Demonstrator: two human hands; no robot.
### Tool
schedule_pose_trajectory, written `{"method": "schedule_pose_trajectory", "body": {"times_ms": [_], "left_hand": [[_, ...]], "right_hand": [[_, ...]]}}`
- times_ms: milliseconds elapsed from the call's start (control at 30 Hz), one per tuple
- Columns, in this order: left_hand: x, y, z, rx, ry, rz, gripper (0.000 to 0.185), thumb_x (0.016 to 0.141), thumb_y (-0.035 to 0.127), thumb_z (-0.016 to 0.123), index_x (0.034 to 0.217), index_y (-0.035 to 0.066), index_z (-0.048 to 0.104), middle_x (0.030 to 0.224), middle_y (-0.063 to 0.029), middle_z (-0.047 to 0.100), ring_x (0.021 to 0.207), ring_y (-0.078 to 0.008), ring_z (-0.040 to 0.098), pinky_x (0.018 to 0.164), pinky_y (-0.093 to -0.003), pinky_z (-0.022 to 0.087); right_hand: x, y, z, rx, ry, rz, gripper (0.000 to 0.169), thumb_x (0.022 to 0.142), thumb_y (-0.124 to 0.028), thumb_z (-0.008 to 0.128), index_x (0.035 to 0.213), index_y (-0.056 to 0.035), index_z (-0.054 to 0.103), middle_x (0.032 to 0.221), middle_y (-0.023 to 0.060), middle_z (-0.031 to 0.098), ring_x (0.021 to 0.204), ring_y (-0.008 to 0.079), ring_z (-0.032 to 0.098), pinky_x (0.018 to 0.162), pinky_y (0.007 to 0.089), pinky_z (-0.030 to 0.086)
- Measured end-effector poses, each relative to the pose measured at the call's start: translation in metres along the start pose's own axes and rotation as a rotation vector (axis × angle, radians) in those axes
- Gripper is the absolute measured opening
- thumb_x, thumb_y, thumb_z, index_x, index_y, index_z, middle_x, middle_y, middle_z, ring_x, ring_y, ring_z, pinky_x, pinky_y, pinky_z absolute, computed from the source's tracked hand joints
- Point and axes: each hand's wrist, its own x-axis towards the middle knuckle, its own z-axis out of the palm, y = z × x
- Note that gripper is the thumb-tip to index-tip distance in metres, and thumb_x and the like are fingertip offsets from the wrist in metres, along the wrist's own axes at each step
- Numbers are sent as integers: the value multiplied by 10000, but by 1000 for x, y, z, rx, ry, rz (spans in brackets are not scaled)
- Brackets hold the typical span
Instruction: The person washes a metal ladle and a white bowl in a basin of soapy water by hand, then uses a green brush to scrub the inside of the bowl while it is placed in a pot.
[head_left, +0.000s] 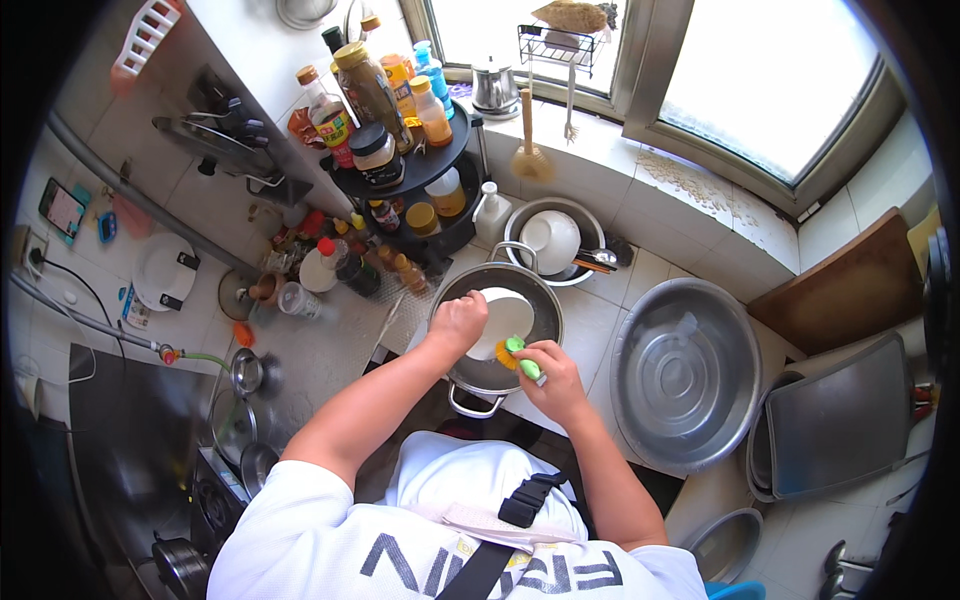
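Observation:
In front of me a two-handled metal pot (553, 334) stands on the counter. Inside it a white dish (514, 313), a bowl or a plate, is tilted, its left rim gripped by my left hand (459, 322). The fingers curl over that rim, so part of it is hidden. A dish brush (531, 368) with a green handle and yellow bristles is in my right hand (553, 381). Its bristles are at the dish's lower right edge; whether they touch it I cannot tell.
Behind the pot, a steel basin (598, 223) holds a white bowl (551, 241) and utensils. A large metal basin (684, 439) sits to the right, near a wooden board (840, 285). Sauce bottles crowd a black tiered rack (420, 171); a pump bottle (491, 214) stands beside it.

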Motion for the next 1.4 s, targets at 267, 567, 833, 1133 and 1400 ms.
{"method": "schedule_pose_trajectory", "body": {"times_ms": [267, 567, 833, 1133, 1400], "left_hand": [[-6, 14, 19, -88, -90, 60, 230, 842, 53, 564, 1003, -99, 625, 744, -190, 719, 663, -291, 742, 569, -379, 599], [4, -14, 42, -363, -288, -35, 260, 864, 81, 562, 1028, -102, 647, 824, -215, 729, 782, -312, 751, 659, -400, 610], [-13, -16, 33, -204, -131, 333, 299, 854, 172, 581, 1077, -6, 673, 1128, -177, 672, 1149, -300, 610, 1038, -445, 447], [1, -35, 32, 93, -402, 674, 290, 919, 275, 572, 1076, 139, 775, 1238, -116, 675, 1266, -280, 540, 1165, -486, 241], [-1, -20, 51, 41, -419, 649, 249, 883, 261, 581, 919, 138, 794, 1025, -102, 746, 1152, -273, 627, 1176, -491, 257]], "right_hand": [[-14, 26, 23, -176, -54, 105, 388, 701, 109, 702, 1045, -68, 728, 1088, 143, 628, 956, 314, 682, 837, 377, 569], [5, 12, 44, -288, -32, 142, 265, 754, -1, 741, 1009, -68, 720, 1080, 153, 642, 925, 343, 676, 827, 404, 562], [9, -1, 63, -389, 42, 243, 203, 824, -133, 757, 1009, -65, 708, 1036, 132, 670, 928, 333, 678, 807, 404, 567], [6, -9, 65, -588, -11, 200, 200, 784, -132, 761, 971, -80, 713, 966, 103, 707, 863, 313, 663, 783, 413, 546], [5, -2, 61, -577, 11, 234, 140, 783, -183, 737, 892, -95, 735, 865, 90, 700, 823, 299, 667, 744, 412, 551]]}}
